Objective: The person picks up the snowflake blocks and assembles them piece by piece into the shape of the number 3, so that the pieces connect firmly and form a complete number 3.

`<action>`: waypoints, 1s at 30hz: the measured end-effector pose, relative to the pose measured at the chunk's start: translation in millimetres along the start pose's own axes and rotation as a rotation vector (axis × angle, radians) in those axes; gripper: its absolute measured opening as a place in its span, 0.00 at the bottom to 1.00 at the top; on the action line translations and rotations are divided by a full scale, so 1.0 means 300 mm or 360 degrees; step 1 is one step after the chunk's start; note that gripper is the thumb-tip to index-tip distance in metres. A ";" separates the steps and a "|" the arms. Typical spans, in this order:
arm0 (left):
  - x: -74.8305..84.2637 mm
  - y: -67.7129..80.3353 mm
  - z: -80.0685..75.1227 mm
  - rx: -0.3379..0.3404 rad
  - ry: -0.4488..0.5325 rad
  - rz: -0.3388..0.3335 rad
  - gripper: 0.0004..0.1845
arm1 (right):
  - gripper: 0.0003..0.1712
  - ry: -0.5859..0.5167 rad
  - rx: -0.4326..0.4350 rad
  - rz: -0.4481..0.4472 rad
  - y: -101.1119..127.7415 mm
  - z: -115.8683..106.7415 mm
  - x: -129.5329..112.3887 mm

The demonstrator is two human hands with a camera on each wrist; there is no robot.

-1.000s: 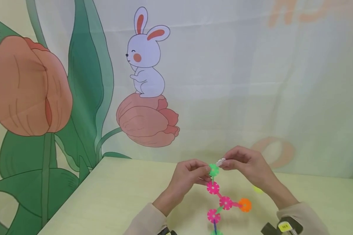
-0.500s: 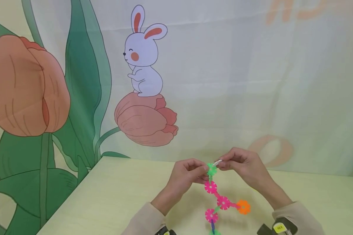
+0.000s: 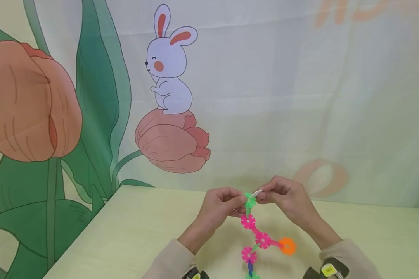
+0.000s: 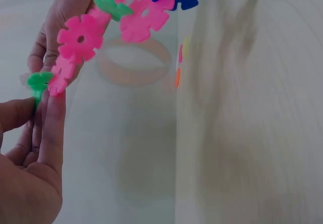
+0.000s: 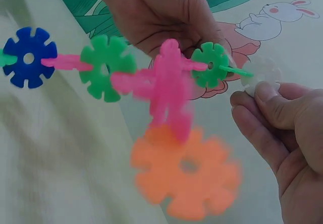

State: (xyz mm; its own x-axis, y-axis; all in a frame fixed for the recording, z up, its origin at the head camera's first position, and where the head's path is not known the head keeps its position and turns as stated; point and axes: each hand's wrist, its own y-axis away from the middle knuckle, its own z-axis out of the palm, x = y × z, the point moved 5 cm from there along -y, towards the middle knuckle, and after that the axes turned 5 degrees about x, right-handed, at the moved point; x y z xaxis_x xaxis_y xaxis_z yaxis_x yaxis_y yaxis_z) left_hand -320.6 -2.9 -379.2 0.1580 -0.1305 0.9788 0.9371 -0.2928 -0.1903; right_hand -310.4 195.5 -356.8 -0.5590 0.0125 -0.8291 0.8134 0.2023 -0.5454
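My left hand [image 3: 218, 207] pinches a green slotted disc [image 3: 250, 200] at the upper end of a chain of interlocking flower-shaped plastic discs. A white disc [image 3: 257, 192] is pinched between the thumb and fingers of my right hand [image 3: 291, 201], its edge meeting the green one; how deep the slots mesh is unclear. Below run pink discs [image 3: 263, 240], with an orange disc [image 3: 287, 246] branching to the right. Further down, the chain has a blue disc [image 3: 250, 267] and leaves the head view. In the right wrist view the orange disc looms close and blurred.
A pale table [image 3: 132, 228] lies under the hands, backed by a printed cloth [image 3: 248, 97] with a rabbit and tulips. Loose pieces, including an orange one [image 4: 177, 77] and a pink one [image 4: 180, 53], show small in the left wrist view.
The right hand has brought the white disc leftward from just apart to the green disc's edge. The left hand still holds the green disc. The head view has shifted slightly.
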 end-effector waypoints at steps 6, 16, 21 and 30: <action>0.004 -0.001 0.003 -0.0006 -0.0003 0.0007 0.10 | 0.07 0.0056 -0.0001 0.0010 0.002 -0.003 -0.001; 0.007 -0.004 -0.002 -0.0028 0.0007 0.0011 0.10 | 0.08 0.0278 -0.0021 0.0035 0.002 0.000 -0.027; 0.006 -0.005 -0.003 -0.0064 -0.0015 0.0020 0.09 | 0.12 0.0433 -0.0007 0.0075 0.005 0.009 -0.030; 0.003 -0.008 -0.008 -0.0054 -0.0042 0.0017 0.09 | 0.16 0.0769 -0.0022 0.0223 -0.004 -0.040 -0.046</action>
State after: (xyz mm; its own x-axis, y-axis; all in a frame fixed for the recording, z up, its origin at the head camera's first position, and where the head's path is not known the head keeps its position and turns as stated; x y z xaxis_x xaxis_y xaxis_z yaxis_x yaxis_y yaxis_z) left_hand -323.4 -4.5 -378.2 0.1765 -0.1092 0.9782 0.9241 -0.3237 -0.2029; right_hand -305.5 206.7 -343.1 -0.4577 0.4917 -0.7408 0.8857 0.1793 -0.4282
